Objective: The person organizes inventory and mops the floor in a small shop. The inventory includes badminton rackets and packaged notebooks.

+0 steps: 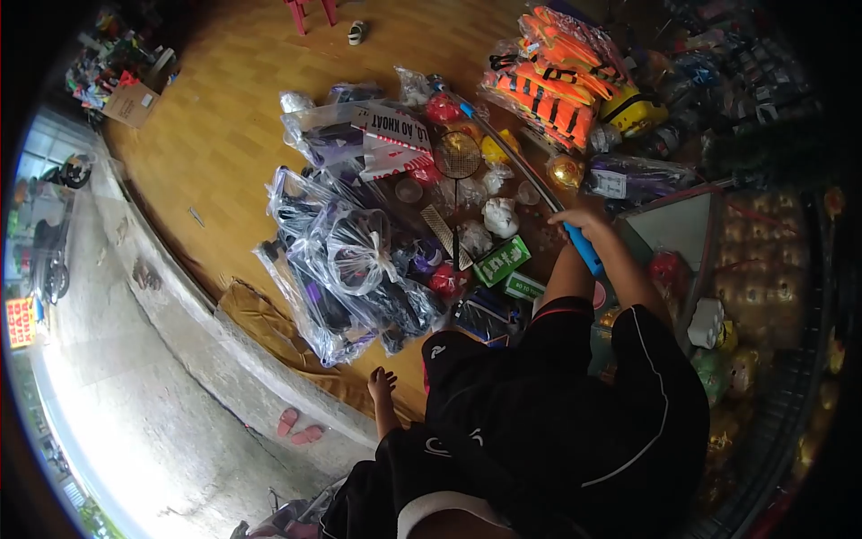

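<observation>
My right hand [582, 220] is closed around the blue grip of a long thin dark rod [516, 162]. The rod reaches out over a heap of goods on the wooden floor, and its blue far tip [465, 110] lies near a red item. Under the rod a badminton racket [458, 154] rests on the heap beside small white and gold balls and green boxes [503, 260]. My left hand [382, 382] hangs by my side over a brown mat, fingers apart and holding nothing. I wear black clothes with white trim.
Clear plastic bags of dark goods [346, 260] lie left of the heap. Orange life vests [552, 76] are stacked at the back right, with shelves of packed toys [754, 260] on the right. A concrete step [180, 296] drops to the street; pink sandals [299, 422] lie below.
</observation>
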A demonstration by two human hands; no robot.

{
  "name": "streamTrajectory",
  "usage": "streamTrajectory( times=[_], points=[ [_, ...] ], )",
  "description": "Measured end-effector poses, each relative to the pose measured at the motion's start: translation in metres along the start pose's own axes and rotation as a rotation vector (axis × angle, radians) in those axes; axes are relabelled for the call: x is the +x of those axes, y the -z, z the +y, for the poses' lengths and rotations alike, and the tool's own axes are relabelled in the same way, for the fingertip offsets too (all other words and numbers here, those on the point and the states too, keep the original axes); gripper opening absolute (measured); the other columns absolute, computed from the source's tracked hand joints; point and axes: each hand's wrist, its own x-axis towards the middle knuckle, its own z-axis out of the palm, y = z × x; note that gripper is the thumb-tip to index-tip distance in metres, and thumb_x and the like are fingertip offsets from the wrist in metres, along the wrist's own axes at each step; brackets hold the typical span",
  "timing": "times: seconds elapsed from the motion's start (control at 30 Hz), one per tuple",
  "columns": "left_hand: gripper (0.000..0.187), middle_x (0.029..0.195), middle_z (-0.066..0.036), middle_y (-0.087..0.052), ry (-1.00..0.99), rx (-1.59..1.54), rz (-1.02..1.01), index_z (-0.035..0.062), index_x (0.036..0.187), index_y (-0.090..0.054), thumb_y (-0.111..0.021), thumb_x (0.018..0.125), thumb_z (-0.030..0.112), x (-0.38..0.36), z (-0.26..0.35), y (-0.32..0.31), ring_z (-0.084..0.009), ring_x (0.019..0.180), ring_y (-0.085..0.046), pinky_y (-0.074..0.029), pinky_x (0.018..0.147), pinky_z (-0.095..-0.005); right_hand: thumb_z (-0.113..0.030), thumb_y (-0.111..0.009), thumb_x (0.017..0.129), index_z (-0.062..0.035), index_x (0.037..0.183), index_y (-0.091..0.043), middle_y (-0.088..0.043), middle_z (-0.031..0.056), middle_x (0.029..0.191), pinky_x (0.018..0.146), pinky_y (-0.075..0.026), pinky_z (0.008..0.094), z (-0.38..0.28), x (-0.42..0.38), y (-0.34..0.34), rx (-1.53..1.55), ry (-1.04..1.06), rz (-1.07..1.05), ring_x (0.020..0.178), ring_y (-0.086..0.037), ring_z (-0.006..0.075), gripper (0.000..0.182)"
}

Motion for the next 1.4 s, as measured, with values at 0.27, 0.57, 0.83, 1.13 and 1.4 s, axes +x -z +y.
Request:
streamTrajectory(
  times=[0.27, 0.57, 0.83, 1.13, 1.4],
  points=[
    [0.033, 0.081, -0.008, -0.062, 0.014, 0.124, -0.112, 0.0056, 0.110, -0.049, -0.049, 0.083, 0.025, 0.000, 0.044, -0.033, -0.0171, 0.061, -0.061, -0.044, 0.050, -0.0289, -0.009, -0.064, 0.066, 0.0008, 0.061, -0.054, -0.052, 0.0088, 0.051, 0.036, -0.041, 0.0322, 0.074, -0.062, -0.016, 0.052, 0.119, 0.048, 0.042, -0.052, 0.0183, 0.015],
    [0.034, 0.071, -0.008, -0.062, -0.666, 0.382, -0.502, 0.0021, 0.091, -0.059, -0.050, 0.079, 0.033, 0.060, 0.149, -0.222, -0.0156, 0.061, -0.059, -0.046, 0.056, -0.0256, -0.012, -0.062, 0.066, 0.0023, 0.086, -0.055, -0.055, 0.0071, 0.063, 0.045, -0.042, 0.0276, 0.141, -0.199, -0.008, -0.016, 0.128, 0.164, 0.053, -0.054, 0.0134, 0.026],
    [0.063, 0.091, -0.010, -0.052, 0.033, -0.128, -1.190, 0.0114, 0.113, -0.042, -0.040, 0.076, 0.063, 0.006, 0.195, -0.477, -0.0278, 0.080, -0.055, -0.045, 0.068, -0.0378, -0.020, -0.059, 0.065, 0.0003, 0.087, -0.057, -0.057, 0.0122, 0.066, 0.061, -0.046, 0.0364, 0.232, -0.326, -0.045, 0.048, -0.056, 0.177, 0.064, -0.059, 0.0244, 0.030],
    [0.028, 0.048, 0.005, -0.028, 0.420, -0.118, -0.827, 0.0167, 0.063, -0.036, -0.053, 0.081, 0.029, -0.123, 0.118, -0.425, -0.0073, 0.038, -0.028, -0.027, 0.037, -0.0211, -0.020, -0.061, 0.063, -0.0078, 0.070, -0.053, -0.058, 0.0116, 0.061, 0.056, -0.046, 0.0415, 0.347, -0.365, -0.112, -0.493, -0.389, 0.777, 0.058, -0.058, 0.0301, 0.016],
    [0.035, 0.044, 0.006, -0.025, 0.353, 0.267, -0.883, 0.0167, 0.055, -0.030, -0.052, 0.080, 0.026, -0.195, 0.073, -0.315, -0.0061, 0.035, -0.026, -0.023, 0.033, -0.0193, -0.036, -0.071, 0.057, -0.0123, 0.076, -0.061, -0.060, 0.0097, 0.070, 0.060, -0.046, 0.0401, 0.428, -0.404, -0.277, -0.143, -0.574, 0.430, 0.068, -0.060, 0.0267, 0.032]
  ],
)
